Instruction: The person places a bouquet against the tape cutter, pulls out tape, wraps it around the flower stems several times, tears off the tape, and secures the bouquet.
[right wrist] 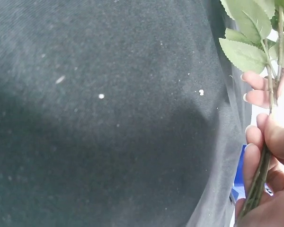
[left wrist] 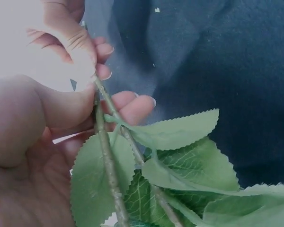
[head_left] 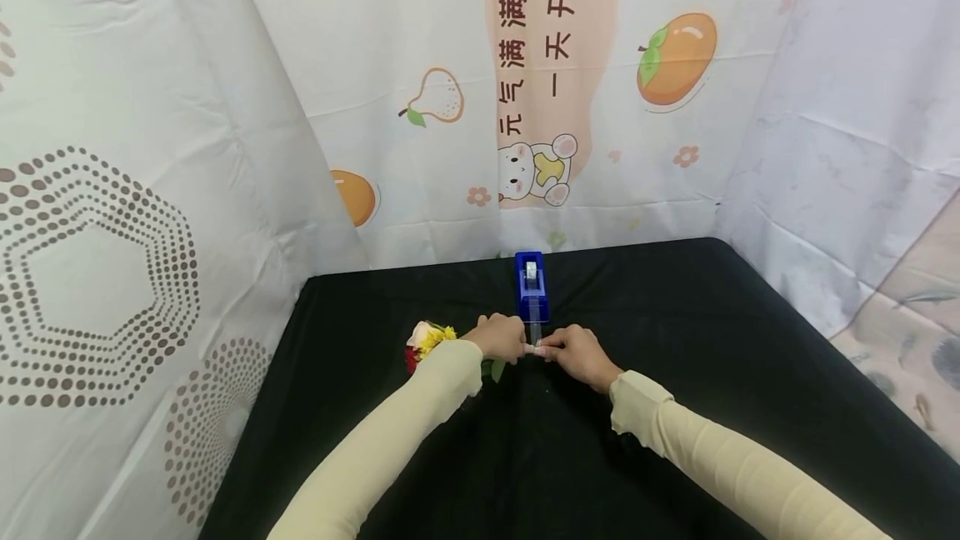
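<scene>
**Entry: flower stems being bound with tape, black table**

1. Flower heads (head_left: pixel 426 338) — pink, yellow and red, lying at the left on the black tablecloth (head_left: pixel 675 340), just behind your left sleeve.
2. Left hand (head_left: pixel 497 337) — curled round the two green stems (left wrist: pixel 104 142), thumb pressing them against the fingers; serrated leaves (left wrist: pixel 180 161) fan out below the grip. Keep this pinch firm so that the stems stay side by side.
3. Tape strip (head_left: pixel 535 332) — clear, running from the blue tape dispenser (head_left: pixel 531 284) down to the spot where your hands meet. Judged from here, it should stay taut and square to the stems, clear of the leaves, or it will likely crease.
4. Right hand (head_left: pixel 576 354) — touching the left, fingers and thumb closed on the lower stems, seen in the right wrist view. Turn the stems with it, not the tape.
5. Backdrop — printed sheets (head_left: pixel 540 90) with fruit and a bear, behind the dispenser.
</scene>
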{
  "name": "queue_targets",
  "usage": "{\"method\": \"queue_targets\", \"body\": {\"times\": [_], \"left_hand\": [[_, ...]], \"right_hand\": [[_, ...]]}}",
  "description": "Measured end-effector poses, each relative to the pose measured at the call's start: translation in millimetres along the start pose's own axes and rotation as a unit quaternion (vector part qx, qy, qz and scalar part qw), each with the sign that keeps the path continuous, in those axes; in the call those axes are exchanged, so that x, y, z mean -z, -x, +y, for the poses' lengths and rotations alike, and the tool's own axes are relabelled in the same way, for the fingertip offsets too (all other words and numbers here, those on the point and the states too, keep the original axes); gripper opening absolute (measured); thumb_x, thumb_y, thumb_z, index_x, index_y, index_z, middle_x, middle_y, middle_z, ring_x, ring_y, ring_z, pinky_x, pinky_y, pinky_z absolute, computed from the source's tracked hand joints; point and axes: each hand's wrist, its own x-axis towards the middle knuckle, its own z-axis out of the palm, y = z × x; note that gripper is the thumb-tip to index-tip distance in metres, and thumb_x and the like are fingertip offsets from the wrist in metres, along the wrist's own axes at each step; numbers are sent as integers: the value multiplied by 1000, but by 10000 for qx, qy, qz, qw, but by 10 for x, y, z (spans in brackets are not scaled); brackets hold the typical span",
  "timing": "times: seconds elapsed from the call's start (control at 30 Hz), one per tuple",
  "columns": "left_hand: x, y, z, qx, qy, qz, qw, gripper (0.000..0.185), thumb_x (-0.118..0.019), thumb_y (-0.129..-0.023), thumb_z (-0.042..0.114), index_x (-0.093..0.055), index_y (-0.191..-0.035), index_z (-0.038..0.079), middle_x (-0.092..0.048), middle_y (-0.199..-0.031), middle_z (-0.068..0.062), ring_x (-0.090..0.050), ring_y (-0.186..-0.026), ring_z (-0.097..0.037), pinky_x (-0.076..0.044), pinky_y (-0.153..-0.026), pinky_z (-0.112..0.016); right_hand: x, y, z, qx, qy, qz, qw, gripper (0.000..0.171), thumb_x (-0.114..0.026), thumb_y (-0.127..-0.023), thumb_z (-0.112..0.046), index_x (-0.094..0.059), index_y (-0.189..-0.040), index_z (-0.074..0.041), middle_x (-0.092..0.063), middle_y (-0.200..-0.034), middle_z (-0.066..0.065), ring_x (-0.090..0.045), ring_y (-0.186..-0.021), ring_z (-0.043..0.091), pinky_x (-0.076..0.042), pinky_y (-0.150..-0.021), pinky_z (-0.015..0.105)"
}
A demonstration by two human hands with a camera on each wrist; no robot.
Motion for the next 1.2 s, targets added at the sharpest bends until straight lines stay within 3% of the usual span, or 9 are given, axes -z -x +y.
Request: {"method": "queue_targets", "body": {"times": [0.1,0.2,0.3,0.43,0.67,0.83,0.93,1.0,1.2], "left_hand": [[-36,6,6,-29,70,151,9999,27,-66,-102,25,-77,-80,13,-65,-69,5,-55,-77,-15,-31,-80,-36],[-125,11,31,-193,-484,696,9962,28,-68,-99,25,-71,-73,15,-61,-69,3,-50,-79,-18,-32,-78,-36],[-217,18,54,-413,-1331,1308,9816,23,-73,-95,26,-69,-74,16,-63,-73,2,-46,-81,-20,-32,-75,-35],[-281,53,67,-728,-2152,1916,9548,16,-78,-89,28,-72,-78,19,-67,-75,3,-44,-81,-19,-31,-75,-35],[-349,108,24,-1046,-2661,2476,9257,20,-79,-86,29,-70,-70,21,-66,-70,4,-42,-80,-18,-28,-74,-36],[-397,110,1,-1074,-2915,2635,9133,24,-78,-87,30,-69,-66,23,-66,-71,5,-41,-79,-17,-27,-74,-36],[-407,110,-2,-1039,-2953,2583,9140,22,-77,-87,30,-70,-68,24,-67,-72,5,-42,-80,-17,-27,-74,-36],[-400,108,-3,-991,-2841,2466,9212,20,-77,-88,30,-72,-70,23,-68,-73,5,-43,-81,-17,-28,-75,-36],[-299,73,-8,-634,-1677,1836,9665,26,-70,-95,26,-71,-70,21,-63,-70,8,-43,-80,-18,-29,-75,-36]], "right_hand": [[-8,10,-4,-63,-16,-9,10000,11,-74,-95,-18,-83,-96,-12,-73,-84,-4,-58,-69,12,-48,-63,30],[-11,21,-12,-247,-99,-45,9996,12,-74,-96,-19,-84,-98,-12,-73,-83,-2,-57,-68,13,-46,-62,30],[-17,27,-16,-460,-234,-82,9986,16,-72,-98,-22,-83,-99,-11,-72,-83,0,-58,-71,15,-46,-64,31],[-30,39,-18,-751,-329,-136,9965,25,-65,-103,-28,-82,-99,-9,-71,-86,1,-61,-78,16,-49,-70,33],[-15,27,-30,-830,-398,-446,9948,34,-57,-107,-29,-78,-95,-5,-66,-81,5,-58,-75,18,-46,-69,34],[-5,11,-31,-777,-726,-659,9921,30,-56,-107,-22,-77,-97,-2,-65,-79,5,-57,-74,18,-44,-69,33],[-20,5,-25,-796,-827,-636,9914,27,-59,-106,-19,-76,-95,-1,-66,-79,6,-57,-74,18,-44,-68,33],[-35,4,-21,-837,-851,-571,9912,26,-61,-104,-18,-77,-94,-1,-68,-81,7,-58,-75,18,-45,-69,32],[-40,-1,-58,-981,-894,-376,9904,21,-64,-102,-17,-79,-98,-2,-74,-92,7,-61,-80,19,-46,-71,32]]}}
